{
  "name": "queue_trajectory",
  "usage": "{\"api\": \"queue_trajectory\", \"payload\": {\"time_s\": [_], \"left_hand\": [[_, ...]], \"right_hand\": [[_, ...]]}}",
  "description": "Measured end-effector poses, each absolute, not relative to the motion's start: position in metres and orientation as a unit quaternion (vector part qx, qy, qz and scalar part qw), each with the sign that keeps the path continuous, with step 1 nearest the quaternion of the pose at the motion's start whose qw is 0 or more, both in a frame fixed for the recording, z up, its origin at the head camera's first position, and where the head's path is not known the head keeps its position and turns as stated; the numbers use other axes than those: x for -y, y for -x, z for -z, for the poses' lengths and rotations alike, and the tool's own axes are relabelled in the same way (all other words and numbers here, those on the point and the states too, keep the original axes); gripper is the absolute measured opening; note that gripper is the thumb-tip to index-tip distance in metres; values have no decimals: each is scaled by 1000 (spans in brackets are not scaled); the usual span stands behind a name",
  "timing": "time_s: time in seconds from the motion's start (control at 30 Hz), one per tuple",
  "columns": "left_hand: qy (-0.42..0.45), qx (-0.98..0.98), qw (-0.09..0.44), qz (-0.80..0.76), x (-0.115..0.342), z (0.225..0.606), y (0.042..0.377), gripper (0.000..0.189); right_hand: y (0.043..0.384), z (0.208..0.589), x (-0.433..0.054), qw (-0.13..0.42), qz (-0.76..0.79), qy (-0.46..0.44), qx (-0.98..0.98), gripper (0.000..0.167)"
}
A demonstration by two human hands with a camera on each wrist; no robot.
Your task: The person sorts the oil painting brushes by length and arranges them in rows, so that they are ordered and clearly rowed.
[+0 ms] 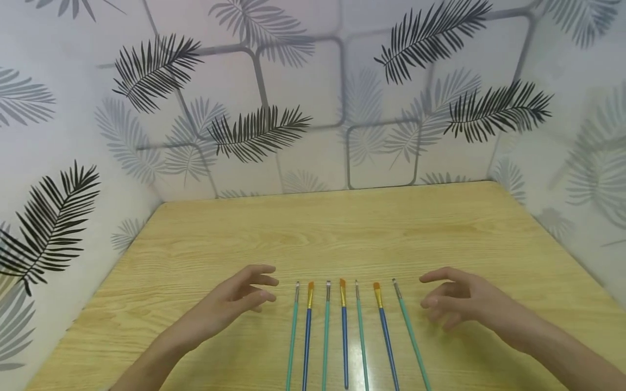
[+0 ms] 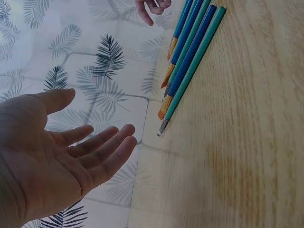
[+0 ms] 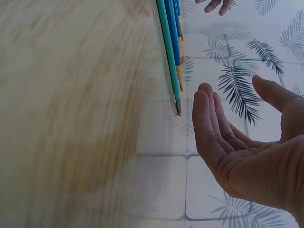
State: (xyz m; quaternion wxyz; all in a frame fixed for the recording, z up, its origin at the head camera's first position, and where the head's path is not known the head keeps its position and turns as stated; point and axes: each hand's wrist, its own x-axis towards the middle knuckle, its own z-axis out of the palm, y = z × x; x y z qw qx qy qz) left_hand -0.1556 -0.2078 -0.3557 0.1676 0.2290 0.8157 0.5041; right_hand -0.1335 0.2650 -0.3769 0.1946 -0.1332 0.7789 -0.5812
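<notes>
Seven slim paintbrushes point(image 1: 344, 331) lie between your two relaxed hands

Your left hand point(image 1: 230, 304) stands beside the row, on its left side, with fingers loosely spread and slightly bent; it holds nothing. Your right hand point(image 1: 476, 304) is near the right end, its fingers also relaxed and apart from the thumb, and it too holds nothing.

The brushes lie side by side on the worktop point(image 1: 293, 233), which has a smooth, yellowish surface with fine wood grain and a little shine. Their tips point away from you. Four teal brushes point(image 1: 326, 331) alternate with three blue brushes point(image 1: 386, 336). The teal ones have thin handles and silvery collars point(image 1: 398, 292); the blue ones carry golden collars point(image 1: 343, 297) and flat orange-brown bristles point(image 1: 376, 285). The rightmost brush leans outward.

Behind the worktop, the pale wall covering point(image 1: 308, 163) shows feathery leaves and rounded rectangles.
</notes>
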Motion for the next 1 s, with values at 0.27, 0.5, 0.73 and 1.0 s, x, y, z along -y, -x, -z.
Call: {"api": "queue_trajectory", "payload": {"time_s": [0.27,0.5,0.73,1.0], "left_hand": [[-231,-809,179,-510,204,359,154,42],[-227,-807,193,-510,200,362,154,43],[-217,-819,203,-492,192,364,152,47],[-205,-834,193,-474,181,367,154,49]], "right_hand": [[134,376,-258,204,570,124,-786,60],[136,377,-251,213,570,119,-784,61],[138,382,-243,214,564,119,-788,59],[142,383,-232,217,552,128,-795,59]]}}
